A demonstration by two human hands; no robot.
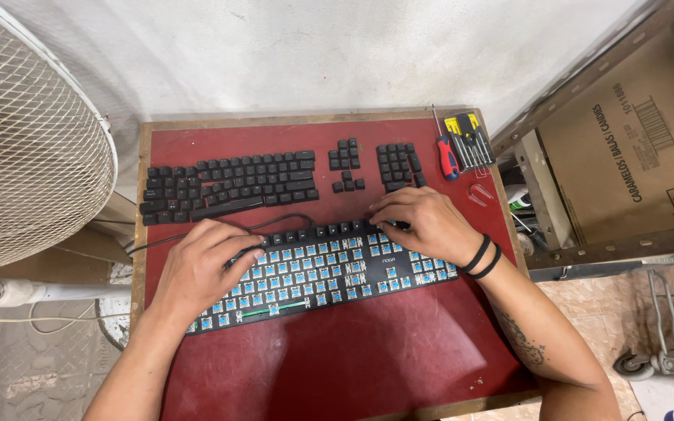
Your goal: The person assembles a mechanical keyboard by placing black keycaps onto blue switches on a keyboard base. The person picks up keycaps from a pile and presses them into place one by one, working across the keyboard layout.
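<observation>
Head view looks down on a red counter (337, 351) with a wooden rim. A black keyboard (317, 273) lies across its middle, tilted a little, most of its caps off so that rows of blue switches show; a row of black caps remains along its far edge. A black cable (274, 221) loops from the keyboard's far left side towards the counter's left edge.

Left hand (200, 269) rests palm down on the keyboard's left end, fingers curled; its grip seems to pinch something dark at the fingertips, but whether it holds a tool or a cap I cannot tell. Right hand (423, 222) lies on the keyboard's right part, fingers bent onto the far row of caps, pressing or pinching there; whether its grip is closed on a cap I cannot tell. Two black bands (484, 257) circle that wrist.

Beyond the keyboard, the pulled keycaps (232, 183) sit laid out in keyboard order, in three groups. At the far right corner lie a red-handled screwdriver (447, 156) and a yellow-backed set of small drivers (470, 140). A white fan (29, 140) stands to the left, a cardboard box (633, 140) on a shelf to the right.
</observation>
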